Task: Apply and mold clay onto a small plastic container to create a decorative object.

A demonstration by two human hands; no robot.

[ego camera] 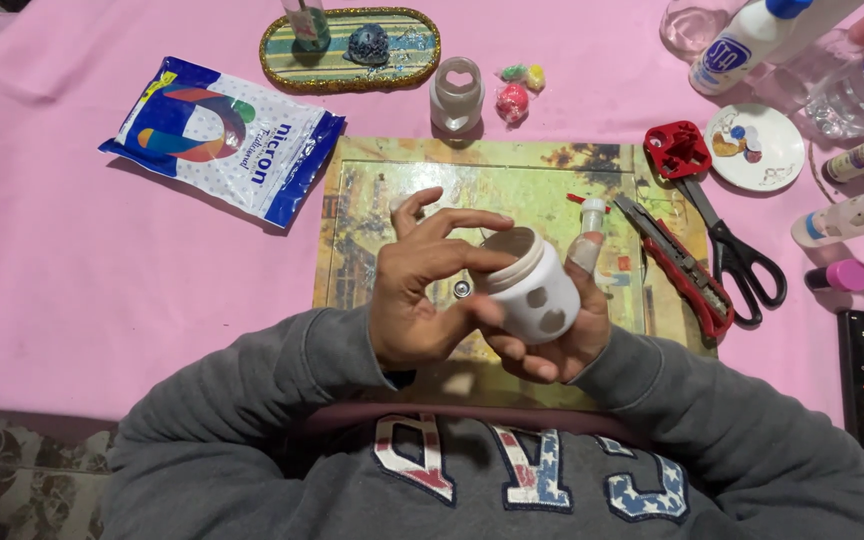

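A: Where's the jar (532,288)?

B: Held above the near edge of the mat (392,190), tilted, its open mouth turned up and to the left. It is white, with cut-out holes in its side.

A: Which hand has it?

B: The right hand (562,325) cups it from below and behind, fingers wrapped round the body. One finger of that hand wears a bandage and sticks up past the jar.

A: And the left hand (422,285)?

B: It sits just left of the jar, fingers spread and bent, with fingertips touching the rim at the mouth. It grips nothing of its own; whether something tiny is pinched there, I cannot tell.

A: What lies around the mat?

B: On its right edge a red knife (677,265), and just right of that, black scissors (737,255). Beyond the mat's far edge stands a second white jar (457,95) with a heart-shaped hole, and small coloured balls (515,92) beside it. Left of the mat lies a blue and white bag (222,135). At the far right of the mat there is a round dish (757,150), with bottles (752,40) beyond it.

A: And beneath it all?

B: The bench (102,260), under a pink cloth.
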